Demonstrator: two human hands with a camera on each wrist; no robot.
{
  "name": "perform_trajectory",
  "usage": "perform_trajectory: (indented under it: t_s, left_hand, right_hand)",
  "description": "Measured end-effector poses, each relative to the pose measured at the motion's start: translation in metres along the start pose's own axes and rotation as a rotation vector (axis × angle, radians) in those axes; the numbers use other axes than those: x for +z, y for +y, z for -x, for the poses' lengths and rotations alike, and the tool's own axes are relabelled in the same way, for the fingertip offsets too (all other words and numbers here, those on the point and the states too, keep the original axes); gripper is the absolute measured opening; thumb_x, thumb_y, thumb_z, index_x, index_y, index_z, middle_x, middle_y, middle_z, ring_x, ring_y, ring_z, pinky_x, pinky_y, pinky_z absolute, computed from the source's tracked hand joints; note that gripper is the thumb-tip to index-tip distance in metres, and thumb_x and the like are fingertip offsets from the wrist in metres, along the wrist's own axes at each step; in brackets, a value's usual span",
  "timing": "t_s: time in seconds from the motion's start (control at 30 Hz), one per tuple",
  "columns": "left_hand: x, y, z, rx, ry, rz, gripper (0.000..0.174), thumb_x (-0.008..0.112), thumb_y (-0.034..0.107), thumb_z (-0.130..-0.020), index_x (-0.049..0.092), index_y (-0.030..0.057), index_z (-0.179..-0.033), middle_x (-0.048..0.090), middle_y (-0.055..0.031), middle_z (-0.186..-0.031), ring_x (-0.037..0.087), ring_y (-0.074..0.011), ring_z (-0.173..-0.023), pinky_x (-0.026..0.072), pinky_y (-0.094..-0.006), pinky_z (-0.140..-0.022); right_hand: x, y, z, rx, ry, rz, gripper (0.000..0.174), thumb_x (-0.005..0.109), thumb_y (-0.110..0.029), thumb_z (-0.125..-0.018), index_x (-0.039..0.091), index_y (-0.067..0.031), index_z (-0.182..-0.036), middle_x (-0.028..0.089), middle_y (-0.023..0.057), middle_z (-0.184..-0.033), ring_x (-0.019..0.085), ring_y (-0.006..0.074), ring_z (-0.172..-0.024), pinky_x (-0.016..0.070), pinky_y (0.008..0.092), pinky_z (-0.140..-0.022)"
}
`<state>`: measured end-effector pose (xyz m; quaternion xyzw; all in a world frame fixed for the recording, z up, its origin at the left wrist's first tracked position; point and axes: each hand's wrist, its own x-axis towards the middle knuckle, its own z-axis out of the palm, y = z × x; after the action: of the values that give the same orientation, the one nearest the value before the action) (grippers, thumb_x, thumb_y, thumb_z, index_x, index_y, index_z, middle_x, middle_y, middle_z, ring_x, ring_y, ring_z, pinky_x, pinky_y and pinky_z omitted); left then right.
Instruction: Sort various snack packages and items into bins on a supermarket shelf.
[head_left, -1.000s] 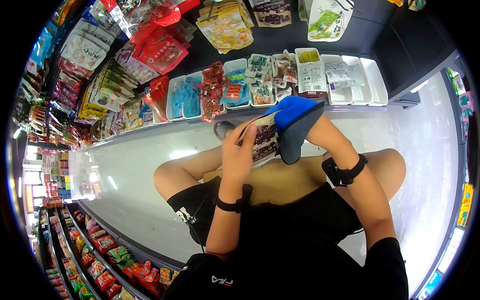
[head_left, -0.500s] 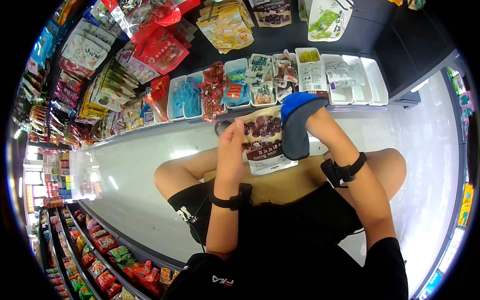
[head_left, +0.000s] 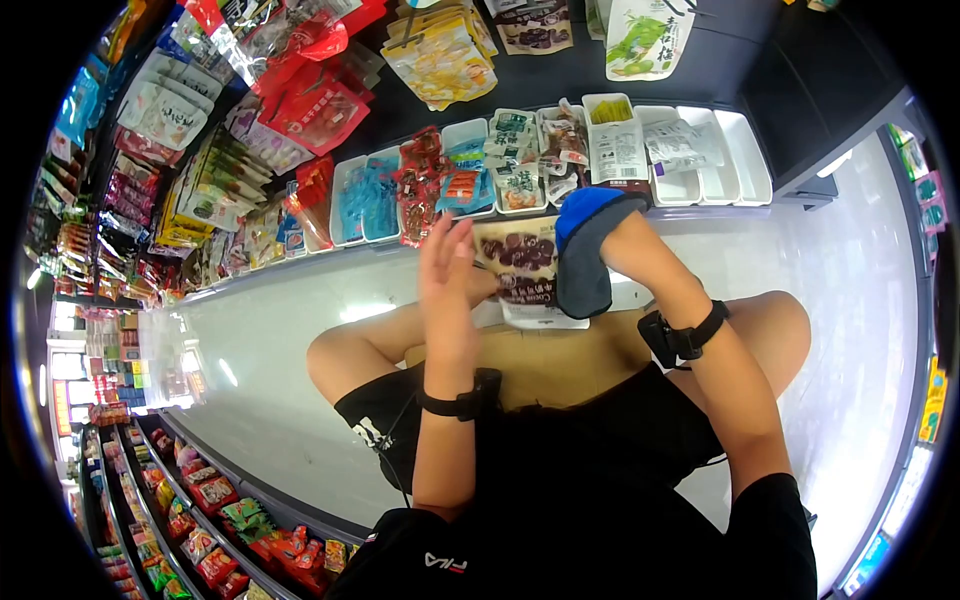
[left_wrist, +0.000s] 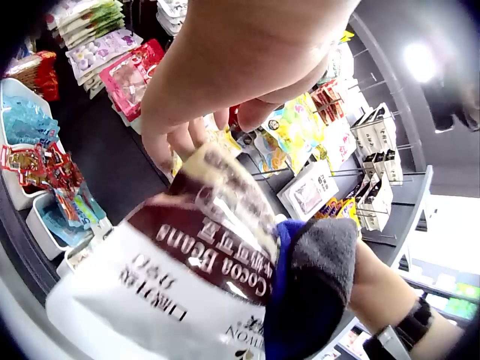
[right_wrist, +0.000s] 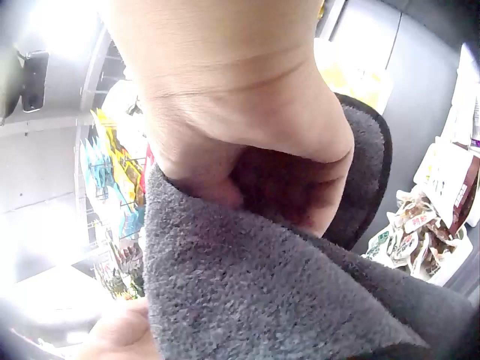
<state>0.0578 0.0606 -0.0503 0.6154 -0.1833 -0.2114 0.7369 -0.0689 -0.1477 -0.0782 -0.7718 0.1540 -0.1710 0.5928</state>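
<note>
A brown-and-white pouch of Cocoa Beans [head_left: 522, 268] hangs in front of the shelf, its printing upside down in the head view. My right hand [head_left: 628, 243] is tucked into a blue and grey cloth mitt [head_left: 584, 268], which grips the pouch's right edge. The right wrist view shows the hand going into the mitt's grey fleecy side [right_wrist: 247, 277], its fingers mostly hidden. Just left of the pouch is my left hand [head_left: 447, 270], blurred, fingers loosely extended and holding nothing. The left wrist view has those fingers above the pouch's far end [left_wrist: 202, 247].
White bins [head_left: 740, 165] of small wrapped snacks line the low shelf ahead; hanging bags [head_left: 440, 55] are above them. Brown cardboard [head_left: 570, 362] lies between the person's bent legs. Another snack shelf [head_left: 215, 500] stands at the lower left.
The pouch has turned from partly hidden to facing up with its front in view. My left hand has let go of its left edge and shifted left; the mitted right hand still holds it.
</note>
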Motion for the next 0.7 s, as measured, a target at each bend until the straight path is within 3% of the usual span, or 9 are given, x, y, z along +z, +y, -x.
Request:
perform_trajectory:
  t_s: [0.07,0.17,0.23,0.27,0.3,0.37,0.43,0.6,0.7]
  left_hand:
    - [-0.006,0.011,-0.001,-0.037,0.018,0.045,0.044,0.06,0.021,-0.104,0.051,0.0002,-0.141,0.059,-0.0155,-0.138,0.056,-0.0215,-0.129,0.0443,-0.0365,-0.108]
    - [-0.02,0.004,-0.006,-0.035,0.023,0.031,0.042,0.061,0.021,-0.104,0.052,0.0004,-0.14,0.061,-0.0155,-0.137,0.055,-0.0266,-0.132,0.0425,-0.0388,-0.112]
    - [-0.023,0.001,-0.005,-0.036,0.014,0.039,0.041,0.06,0.021,-0.103,0.054,0.0006,-0.138,0.061,-0.0152,-0.136,0.056,-0.0257,-0.13,0.0437,-0.0391,-0.11]
    - [-0.023,0.0,-0.004,-0.047,-0.003,0.05,0.04,0.061,0.02,-0.103,0.055,0.0004,-0.137,0.062,-0.015,-0.135,0.057,-0.0257,-0.13,0.0437,-0.0393,-0.11]
    - [-0.022,0.0,-0.003,-0.058,-0.017,0.063,0.039,0.061,0.02,-0.103,0.056,0.0002,-0.136,0.062,-0.0148,-0.135,0.057,-0.0257,-0.13,0.0437,-0.0395,-0.11]
    - [-0.02,0.0,-0.004,-0.05,-0.017,0.07,0.036,0.06,0.019,-0.103,0.057,-0.0003,-0.134,0.064,-0.015,-0.13,0.059,-0.0259,-0.126,0.0454,-0.0394,-0.109]
    - [-0.021,-0.003,-0.005,-0.044,-0.061,0.103,0.035,0.061,0.018,-0.103,0.058,-0.0008,-0.132,0.065,-0.0155,-0.127,0.061,-0.0263,-0.122,0.0478,-0.0386,-0.107]
    - [-0.02,-0.004,-0.004,-0.091,-0.083,0.057,0.033,0.06,0.017,-0.103,0.059,-0.0015,-0.13,0.067,-0.0158,-0.124,0.064,-0.0266,-0.118,0.05,-0.0371,-0.104]
    - [-0.023,-0.006,-0.005,-0.137,-0.132,-0.006,0.031,0.059,0.018,-0.104,0.062,-0.002,-0.127,0.068,-0.0165,-0.123,0.064,-0.0259,-0.119,0.0502,-0.0358,-0.103]
  right_hand:
    - [-0.005,0.009,0.0,0.012,0.052,0.044,0.021,0.058,-0.006,-0.087,0.068,-0.0016,-0.105,0.071,0.0134,-0.102,0.068,0.0279,-0.094,0.054,0.0372,-0.081]
    - [-0.018,0.036,-0.014,0.143,0.129,0.194,0.024,0.056,-0.008,-0.089,0.067,-0.0003,-0.109,0.071,0.0145,-0.106,0.068,0.0273,-0.096,0.0538,0.0372,-0.082]
    - [-0.028,0.058,-0.032,0.307,0.284,0.103,0.022,0.064,-0.019,-0.091,0.069,-0.0011,-0.104,0.07,0.0098,-0.093,0.068,0.0204,-0.085,0.053,0.0344,-0.079]
    - [-0.034,0.06,-0.034,0.422,0.414,-0.127,0.03,0.067,-0.026,-0.091,0.069,0.0003,-0.105,0.07,0.0093,-0.091,0.068,0.0199,-0.085,0.0523,0.0322,-0.08]
    - [-0.044,0.008,-0.041,0.599,0.42,-0.09,0.03,0.063,-0.025,-0.094,0.07,-0.0015,-0.11,0.071,0.008,-0.098,0.069,0.0197,-0.088,0.053,0.0318,-0.083]
    - [-0.048,0.034,-0.031,0.383,0.762,-0.551,0.029,0.061,-0.025,-0.096,0.069,-0.0058,-0.116,0.071,0.0075,-0.106,0.068,0.0193,-0.095,0.0542,0.033,-0.086]
    - [-0.059,0.044,-0.032,0.317,0.809,-0.718,0.033,0.058,-0.025,-0.097,0.063,-0.0088,-0.125,0.067,0.0068,-0.12,0.065,0.0189,-0.107,0.0524,0.0344,-0.093]
    - [-0.053,0.072,-0.035,0.682,0.919,-0.817,0.029,0.046,-0.013,-0.095,0.062,-0.0115,-0.119,0.066,0.0072,-0.114,0.063,0.0223,-0.102,0.0494,0.0418,-0.095]
    - [-0.037,0.08,-0.036,0.717,0.903,-0.808,0.032,0.042,-0.011,-0.094,0.064,-0.0115,-0.118,0.068,0.0069,-0.111,0.064,0.0218,-0.101,0.0493,0.0417,-0.093]
